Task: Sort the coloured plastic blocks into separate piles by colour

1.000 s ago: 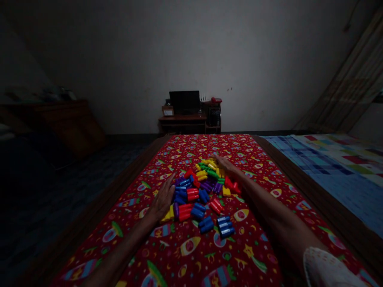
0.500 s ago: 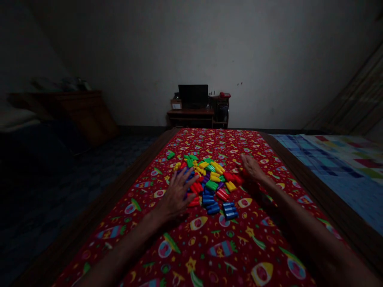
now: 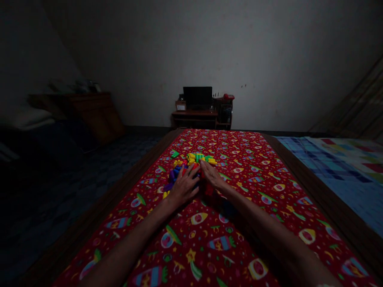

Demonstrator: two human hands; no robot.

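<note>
A heap of small plastic building blocks [image 3: 196,158] in yellow, green, red, blue and purple lies bunched on the red patterned cloth [image 3: 221,247]. My left hand [image 3: 185,184] rests palm down over the near part of the heap with its fingers spread. On the heap's right side, my right hand [image 3: 211,175] stands on edge, fingers stretched out towards the left hand. Blue and purple blocks [image 3: 172,177] show to the left of my left hand. Both hands hide some of the blocks, and a few red ones lie in shadow between them.
One green block [image 3: 174,154] lies apart at the heap's far left. Beyond the table's far end stands a small desk [image 3: 194,113] with a dark monitor [image 3: 198,97]. A checked cloth [image 3: 323,163] covers a surface to the right, and a wooden cabinet [image 3: 95,115] stands left.
My right hand has swept left, pushing the blocks on the right into a tighter heap. My left hand has moved slightly right and up, and the hands are now close together.
</note>
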